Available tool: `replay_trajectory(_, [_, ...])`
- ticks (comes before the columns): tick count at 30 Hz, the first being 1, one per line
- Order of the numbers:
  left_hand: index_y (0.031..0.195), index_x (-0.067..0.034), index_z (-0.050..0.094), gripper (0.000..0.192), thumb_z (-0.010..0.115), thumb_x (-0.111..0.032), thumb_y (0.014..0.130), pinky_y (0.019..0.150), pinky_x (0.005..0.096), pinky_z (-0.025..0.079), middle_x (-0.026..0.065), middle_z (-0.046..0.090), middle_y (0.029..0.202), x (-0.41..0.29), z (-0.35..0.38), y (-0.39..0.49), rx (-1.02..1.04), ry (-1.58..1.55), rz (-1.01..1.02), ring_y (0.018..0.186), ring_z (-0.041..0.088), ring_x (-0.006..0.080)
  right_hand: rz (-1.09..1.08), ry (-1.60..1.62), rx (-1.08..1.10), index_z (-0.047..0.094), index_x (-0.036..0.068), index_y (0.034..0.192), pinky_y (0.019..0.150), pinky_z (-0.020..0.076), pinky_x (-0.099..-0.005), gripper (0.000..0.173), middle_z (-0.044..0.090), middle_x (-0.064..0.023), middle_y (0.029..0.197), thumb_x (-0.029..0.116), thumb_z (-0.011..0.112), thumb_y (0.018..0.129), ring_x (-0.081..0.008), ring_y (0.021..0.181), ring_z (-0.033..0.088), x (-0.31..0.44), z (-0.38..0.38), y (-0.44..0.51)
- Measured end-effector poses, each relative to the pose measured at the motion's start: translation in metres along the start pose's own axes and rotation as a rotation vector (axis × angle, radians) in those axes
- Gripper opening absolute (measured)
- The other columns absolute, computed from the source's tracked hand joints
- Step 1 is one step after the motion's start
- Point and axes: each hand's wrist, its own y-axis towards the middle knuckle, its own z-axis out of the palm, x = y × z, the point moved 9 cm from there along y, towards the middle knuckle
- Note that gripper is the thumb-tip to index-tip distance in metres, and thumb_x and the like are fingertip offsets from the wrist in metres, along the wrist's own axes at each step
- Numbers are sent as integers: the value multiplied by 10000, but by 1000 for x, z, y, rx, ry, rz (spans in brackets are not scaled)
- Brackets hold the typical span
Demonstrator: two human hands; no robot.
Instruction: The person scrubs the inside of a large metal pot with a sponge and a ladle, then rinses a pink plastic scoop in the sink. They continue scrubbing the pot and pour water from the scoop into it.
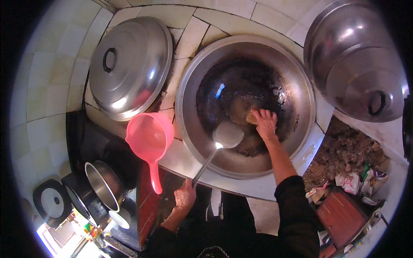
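Observation:
A large round metal wok (208,154) is set into the tiled stove top, its middle darkened and wet. My left hand (186,196) grips the handle of a metal wok spatula (228,134), whose wide blade hangs over the near left part of the wok. Down inside the wok, my right hand (266,124) holds a small yellowish-brown scrubbing pad (251,118) against the surface near the middle. My fingers hide part of the pad. A little murky liquid appears to lie at the bottom beside it.
A pink plastic ladle (150,137) sits left of the wok. Behind it rests a domed metal lid (135,67); another large lid (351,64) lies at the right. A steel pot (105,185) and a rice cooker (85,200) stand lower left. Rubbish (348,182) lies lower right.

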Motion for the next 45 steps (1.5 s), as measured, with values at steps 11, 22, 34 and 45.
replay_trajectory(11, [1073, -81, 521, 269, 629, -234, 881, 641, 517, 500, 184, 676, 842, -2, -22, -4, -79, -167, -70, 729, 652, 408, 204, 117, -147, 453, 252, 1371, 897, 394, -556, 720, 548, -66, 1181, 117, 720, 715, -293, 1150, 488, -11, -10, 32])
replay_trajectory(22, [1033, -45, 535, 249, 645, -202, 873, 626, 468, 513, 213, 659, 799, 4, -59, 5, -138, -308, -143, 736, 654, 404, 183, 205, -289, 601, 128, 1182, 880, 404, -509, 550, 588, -112, 1137, 28, 712, 653, -354, 1071, 517, -79, -18, -4])
replay_trajectory(34, [915, -32, 523, 202, 637, -195, 884, 571, 438, 467, 187, 617, 682, 9, -86, 5, -200, -508, -268, 632, 630, 363, -264, 260, 17, 453, 132, 1356, 996, 425, -506, 709, 484, -170, 1307, -11, 669, 696, -388, 1211, 463, 112, 16, 49])
replay_trajectory(45, [890, -17, 518, 206, 659, -167, 873, 550, 401, 454, 142, 571, 622, 22, -87, 9, -192, -571, -315, 566, 595, 281, 40, 519, -287, 536, 179, 1291, 966, 464, -408, 523, 579, -158, 1239, 58, 618, 788, -399, 1114, 550, -19, -28, 101])
